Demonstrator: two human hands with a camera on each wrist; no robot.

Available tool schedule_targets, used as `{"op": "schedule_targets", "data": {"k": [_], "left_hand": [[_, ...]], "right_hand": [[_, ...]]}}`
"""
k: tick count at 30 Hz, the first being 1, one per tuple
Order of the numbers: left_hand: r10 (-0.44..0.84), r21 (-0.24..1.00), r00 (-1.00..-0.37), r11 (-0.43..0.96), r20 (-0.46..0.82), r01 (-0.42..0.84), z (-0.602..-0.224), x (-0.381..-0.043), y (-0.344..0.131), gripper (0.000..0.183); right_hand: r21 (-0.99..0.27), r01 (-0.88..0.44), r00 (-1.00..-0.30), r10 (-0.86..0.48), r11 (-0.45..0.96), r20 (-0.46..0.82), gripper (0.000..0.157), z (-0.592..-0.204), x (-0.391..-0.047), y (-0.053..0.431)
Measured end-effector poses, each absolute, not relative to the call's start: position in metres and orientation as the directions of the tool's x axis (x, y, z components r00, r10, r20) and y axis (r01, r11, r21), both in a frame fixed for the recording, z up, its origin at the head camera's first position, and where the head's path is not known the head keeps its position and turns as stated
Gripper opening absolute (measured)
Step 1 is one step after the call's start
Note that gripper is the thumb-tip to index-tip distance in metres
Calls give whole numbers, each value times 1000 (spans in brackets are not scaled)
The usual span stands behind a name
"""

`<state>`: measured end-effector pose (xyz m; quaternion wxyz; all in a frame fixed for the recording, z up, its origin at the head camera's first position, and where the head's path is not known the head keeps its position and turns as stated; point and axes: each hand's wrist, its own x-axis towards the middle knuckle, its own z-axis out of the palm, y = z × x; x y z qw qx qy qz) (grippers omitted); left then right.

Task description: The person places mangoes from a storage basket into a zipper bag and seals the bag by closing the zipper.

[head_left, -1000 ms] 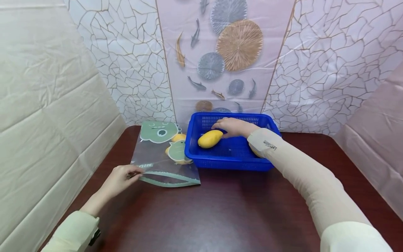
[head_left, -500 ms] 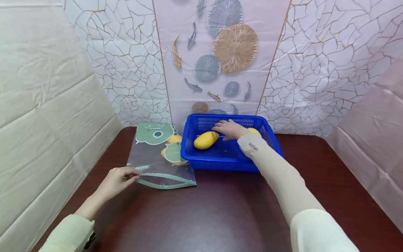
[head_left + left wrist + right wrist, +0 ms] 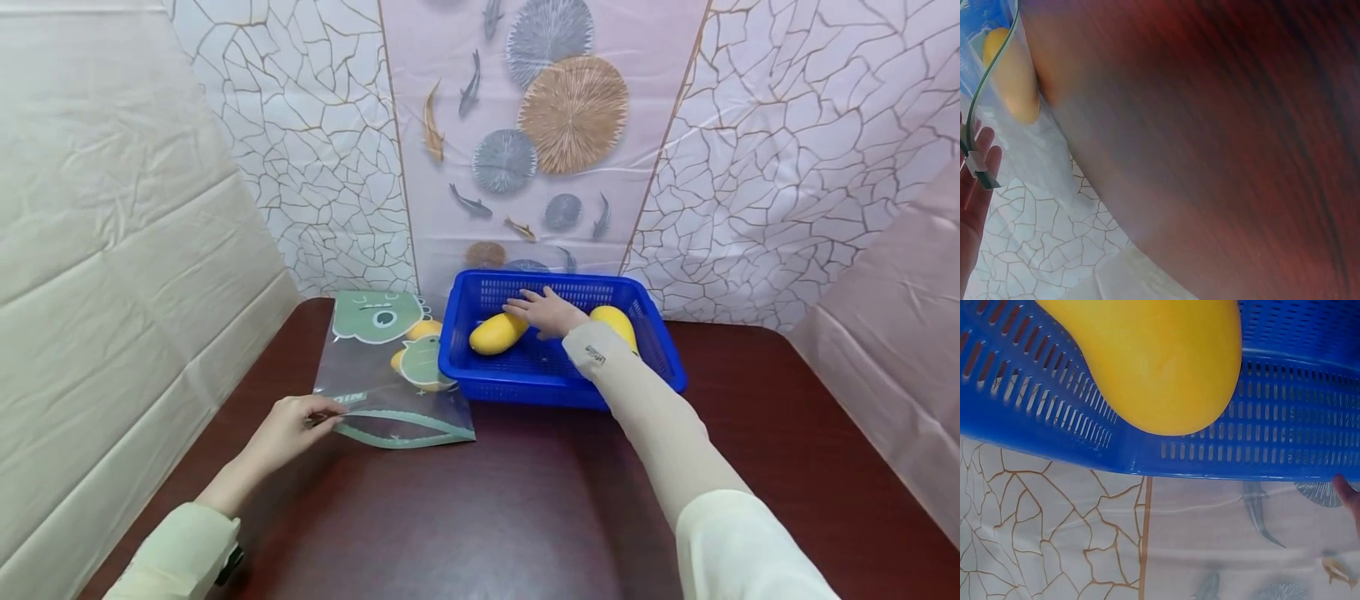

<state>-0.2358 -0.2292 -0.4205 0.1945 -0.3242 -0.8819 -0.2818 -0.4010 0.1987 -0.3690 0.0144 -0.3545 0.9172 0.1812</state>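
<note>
Bag (image 3: 375,367) lies just beyond the left hand (image 3: 288,427), whose thumb and fingers pinch its open mouth at one end. Fingers spread apart, the right hand (image 3: 549,314) is over the blue basket (image 3: 540,390), at the end of one mango (image 3: 493,336), contact unclear; another mango (image 3: 617,323) sits right of its wrist.

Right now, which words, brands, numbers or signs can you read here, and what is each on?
"LetsSlim", probably: on the beige right sleeve, small and slightly blurred.
Light letters on a green label of the printed bag: too small and blurred to read surely.
Numbers: none that I can read.
</note>
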Motion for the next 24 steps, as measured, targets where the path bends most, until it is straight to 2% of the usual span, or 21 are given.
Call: {"op": "schedule_targets", "data": {"k": [10,19,24], "left_hand": [[456,375,-709,624,537,685,-422,-235,-227,19],[448,364,-688,612,571,702,-428,-236,-229,20],[452,358,-685,614,572,704,-427,-237,-230,21]], "right_hand": [[401,-645,-748,-647,651,-152,81,-382,-399,197],[333,-677,-725,-674,656,-145,89,-391,-402,196],[342,-669,-731,-668,660,-141,78,-392,-411,193]]}}
